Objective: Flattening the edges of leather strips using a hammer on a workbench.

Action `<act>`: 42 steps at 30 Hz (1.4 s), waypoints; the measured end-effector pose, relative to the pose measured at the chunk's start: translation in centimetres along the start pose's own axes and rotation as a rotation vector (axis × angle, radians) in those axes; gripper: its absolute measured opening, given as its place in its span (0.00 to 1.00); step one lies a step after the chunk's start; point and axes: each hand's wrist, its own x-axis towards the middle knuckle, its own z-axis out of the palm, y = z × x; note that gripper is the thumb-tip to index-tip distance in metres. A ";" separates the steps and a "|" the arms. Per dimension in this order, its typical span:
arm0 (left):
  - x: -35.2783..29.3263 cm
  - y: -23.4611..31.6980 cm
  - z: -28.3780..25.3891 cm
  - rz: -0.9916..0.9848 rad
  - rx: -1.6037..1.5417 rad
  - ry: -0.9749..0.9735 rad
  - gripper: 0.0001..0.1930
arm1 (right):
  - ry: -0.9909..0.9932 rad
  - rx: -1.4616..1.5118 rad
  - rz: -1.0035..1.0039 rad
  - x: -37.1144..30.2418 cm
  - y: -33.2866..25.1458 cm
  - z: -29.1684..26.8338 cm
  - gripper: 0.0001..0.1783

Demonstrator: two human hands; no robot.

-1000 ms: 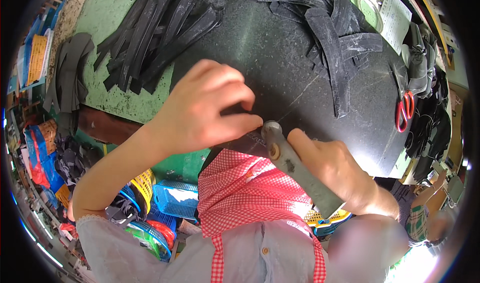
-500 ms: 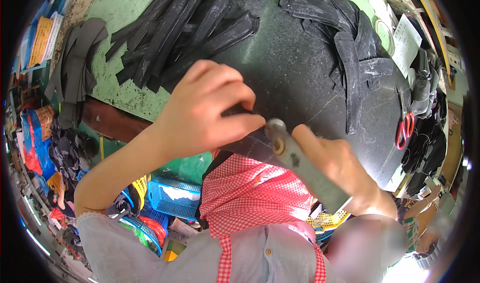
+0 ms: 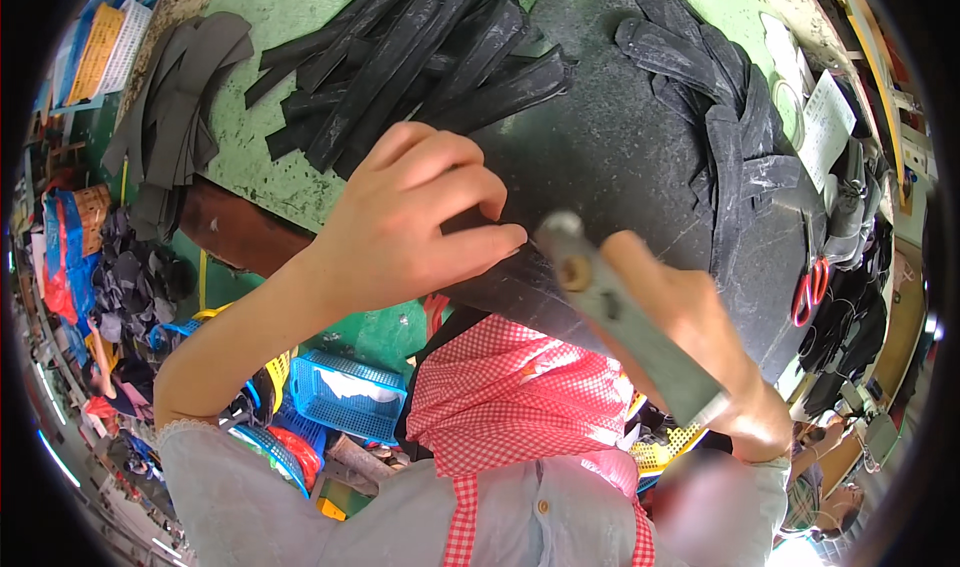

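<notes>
no lettering or number could be read clearly. the white paper sheet, lying aslant near the right edge of the bench, bore rows of small marks that looked like writing, too small and blurred to make out. on the grey tool in the right hand a small dark mark showed, stamp or stain impossible to tell. the pale patch on the red-and-white checked apron was just as unclear.
</notes>
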 end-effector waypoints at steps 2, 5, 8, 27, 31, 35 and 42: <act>0.1 -0.4 -0.5 -0.097 -0.048 -0.020 0.16 | -0.063 0.014 0.008 0.8 0.3 0.4 0.14; -0.7 -0.6 -0.7 -0.074 -0.037 -0.014 0.16 | -0.038 0.150 0.063 1.4 -0.1 -0.1 0.14; -0.9 -0.1 -0.4 -0.056 0.012 0.026 0.15 | 0.086 0.041 -0.004 1.4 -0.5 0.5 0.13; -3.5 2.4 0.2 -0.330 0.045 0.140 0.16 | 0.181 0.053 -0.017 3.0 -0.6 0.7 0.10; -3.3 3.8 0.0 -0.328 0.142 0.139 0.13 | 0.062 0.064 -0.041 3.6 -0.5 1.4 0.09; -2.8 4.1 0.0 -0.365 0.173 0.135 0.12 | 0.057 -0.043 -0.059 3.3 -1.0 0.7 0.11; -3.7 3.7 1.0 -0.430 0.117 0.200 0.14 | 0.158 0.062 0.005 2.1 -0.3 0.4 0.10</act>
